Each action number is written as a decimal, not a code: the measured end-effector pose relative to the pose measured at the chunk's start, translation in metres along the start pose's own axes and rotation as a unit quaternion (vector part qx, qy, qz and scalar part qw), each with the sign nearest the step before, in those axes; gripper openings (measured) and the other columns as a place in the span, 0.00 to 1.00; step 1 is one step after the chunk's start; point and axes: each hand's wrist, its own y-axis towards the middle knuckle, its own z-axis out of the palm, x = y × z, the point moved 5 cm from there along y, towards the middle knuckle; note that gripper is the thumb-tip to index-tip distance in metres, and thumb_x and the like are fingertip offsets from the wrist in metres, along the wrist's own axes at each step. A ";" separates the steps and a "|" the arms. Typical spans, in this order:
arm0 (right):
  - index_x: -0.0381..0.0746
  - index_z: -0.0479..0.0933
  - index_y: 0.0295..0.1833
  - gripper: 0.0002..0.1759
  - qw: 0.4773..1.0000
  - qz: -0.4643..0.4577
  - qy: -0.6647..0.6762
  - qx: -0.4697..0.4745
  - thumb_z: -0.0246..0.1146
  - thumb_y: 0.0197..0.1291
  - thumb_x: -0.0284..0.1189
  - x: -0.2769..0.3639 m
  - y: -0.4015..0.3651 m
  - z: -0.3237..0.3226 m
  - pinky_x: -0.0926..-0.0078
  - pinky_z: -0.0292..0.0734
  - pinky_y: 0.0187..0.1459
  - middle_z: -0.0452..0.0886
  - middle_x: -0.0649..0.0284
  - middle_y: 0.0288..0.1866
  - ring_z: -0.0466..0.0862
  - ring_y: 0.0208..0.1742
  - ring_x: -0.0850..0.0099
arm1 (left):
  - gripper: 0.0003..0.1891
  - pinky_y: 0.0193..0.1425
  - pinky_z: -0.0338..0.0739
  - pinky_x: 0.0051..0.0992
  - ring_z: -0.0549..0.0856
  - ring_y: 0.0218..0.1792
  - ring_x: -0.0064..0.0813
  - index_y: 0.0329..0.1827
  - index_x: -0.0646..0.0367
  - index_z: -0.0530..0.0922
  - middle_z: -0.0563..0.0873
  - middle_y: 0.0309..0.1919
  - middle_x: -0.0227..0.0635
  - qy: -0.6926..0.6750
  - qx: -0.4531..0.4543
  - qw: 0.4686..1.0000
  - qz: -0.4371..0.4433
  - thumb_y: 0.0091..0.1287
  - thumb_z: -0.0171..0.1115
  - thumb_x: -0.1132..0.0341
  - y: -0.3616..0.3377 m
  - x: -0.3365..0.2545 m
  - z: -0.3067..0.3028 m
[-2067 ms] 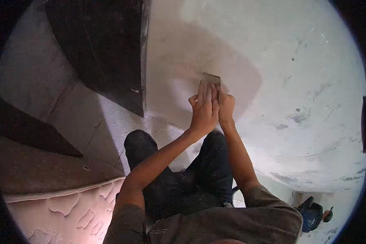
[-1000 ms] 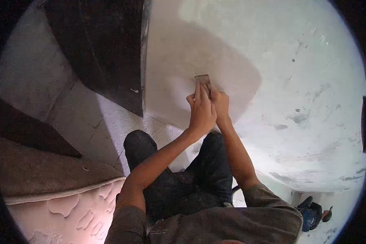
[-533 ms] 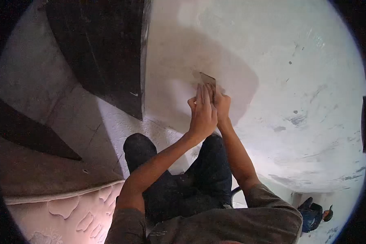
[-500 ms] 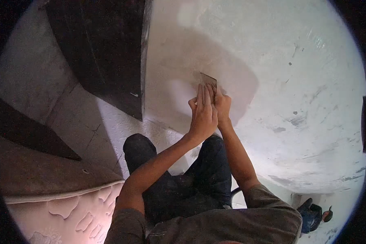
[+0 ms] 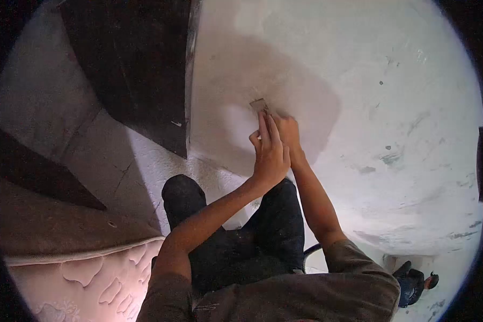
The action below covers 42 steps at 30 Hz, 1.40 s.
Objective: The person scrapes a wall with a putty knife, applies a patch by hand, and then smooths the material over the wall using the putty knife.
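Note:
A flat scraper [image 5: 258,104] lies with its blade against the pale wall [image 5: 316,59]. My right hand [image 5: 285,131] is closed around its lower part, and the handle is hidden in the grip. Overlapping it from the left, my left hand [image 5: 271,153] presses its index and middle fingers onto the scraper just below the blade. The left thumb and the other fingers are bent. Both hands work low on the wall, inside a shadowed patch.
A dark panel [image 5: 145,70] stands at the wall's left edge. At lower left is a pink quilted mattress [image 5: 91,284] below a brown cover [image 5: 64,225]. My knees [image 5: 183,196] are close under the hands. Another person [image 5: 413,284] is at the far lower right.
The scraper blade has shifted slightly left and turned, and more of its flat face shows. My right hand has moved a little left and its knuckles turned; my left hand has moved slightly.

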 end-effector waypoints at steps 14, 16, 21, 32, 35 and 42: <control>0.38 0.77 0.43 0.22 0.995 0.026 0.048 -0.084 0.69 0.46 0.41 0.018 -0.002 -0.024 0.55 0.75 0.27 0.80 0.55 0.31 0.81 0.29 0.52 | 0.38 0.68 0.51 0.47 0.60 0.61 0.56 0.71 0.81 0.47 0.49 0.71 0.69 0.027 -0.005 0.999 0.039 0.59 0.51 0.71 0.008 -0.004 -0.009; 0.37 0.76 0.43 0.23 0.994 0.037 0.050 -0.091 0.69 0.44 0.41 0.017 0.001 -0.028 0.54 0.74 0.27 0.80 0.55 0.31 0.80 0.28 0.51 | 0.39 0.68 0.50 0.47 0.60 0.62 0.56 0.71 0.81 0.47 0.49 0.71 0.69 0.018 -0.012 0.998 0.059 0.59 0.52 0.70 0.011 -0.009 -0.013; 0.39 0.75 0.48 0.19 0.998 0.002 0.014 -0.060 0.62 0.53 0.38 0.032 0.000 -0.030 0.56 0.75 0.26 0.81 0.52 0.31 0.81 0.30 0.49 | 0.44 0.68 0.50 0.46 0.59 0.62 0.57 0.71 0.79 0.46 0.49 0.71 0.70 0.002 -0.041 0.997 0.059 0.57 0.58 0.67 0.010 -0.007 -0.016; 0.38 0.75 0.46 0.23 0.996 -0.030 -0.024 -0.084 0.66 0.43 0.38 0.033 0.000 -0.035 0.59 0.74 0.27 0.80 0.54 0.29 0.80 0.28 0.52 | 0.48 0.67 0.50 0.46 0.58 0.65 0.58 0.73 0.76 0.42 0.47 0.72 0.70 0.007 -0.009 0.998 0.062 0.54 0.61 0.69 0.002 -0.025 -0.015; 0.37 0.75 0.43 0.22 0.995 -0.037 -0.029 -0.083 0.65 0.42 0.37 0.032 0.009 -0.042 0.59 0.74 0.27 0.79 0.53 0.27 0.79 0.27 0.51 | 0.48 0.67 0.51 0.46 0.59 0.65 0.58 0.74 0.75 0.42 0.47 0.72 0.69 0.017 -0.012 0.998 0.063 0.53 0.61 0.69 0.005 -0.027 -0.015; 0.38 0.74 0.40 0.14 0.998 -0.020 0.003 -0.068 0.63 0.50 0.34 0.022 -0.004 -0.036 0.57 0.76 0.29 0.80 0.49 0.26 0.81 0.28 0.48 | 0.44 0.67 0.51 0.46 0.62 0.64 0.56 0.73 0.72 0.48 0.53 0.72 0.63 0.030 0.016 0.998 0.043 0.57 0.60 0.67 -0.004 -0.035 -0.011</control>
